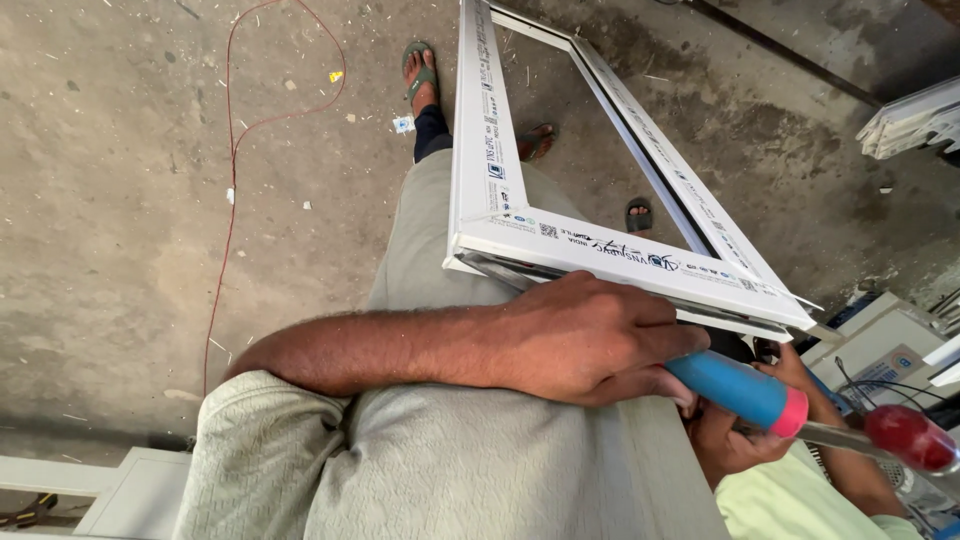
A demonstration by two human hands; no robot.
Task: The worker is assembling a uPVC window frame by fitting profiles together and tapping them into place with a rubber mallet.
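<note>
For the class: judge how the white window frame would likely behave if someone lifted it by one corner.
The white window frame looks rigid, so it would probably keep its shape. Being open in the middle, it is likely light for its size. Its smooth glossy faces may slip in the left hand.

We are reaching our left arm across our body. Our left hand point(590, 335) is curling closed, fingers gripping tight.

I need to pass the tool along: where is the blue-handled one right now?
In the head view the blue-handled tool sits lower right, gripped in the left hand, just beneath the near rail of the white window frame.
</note>
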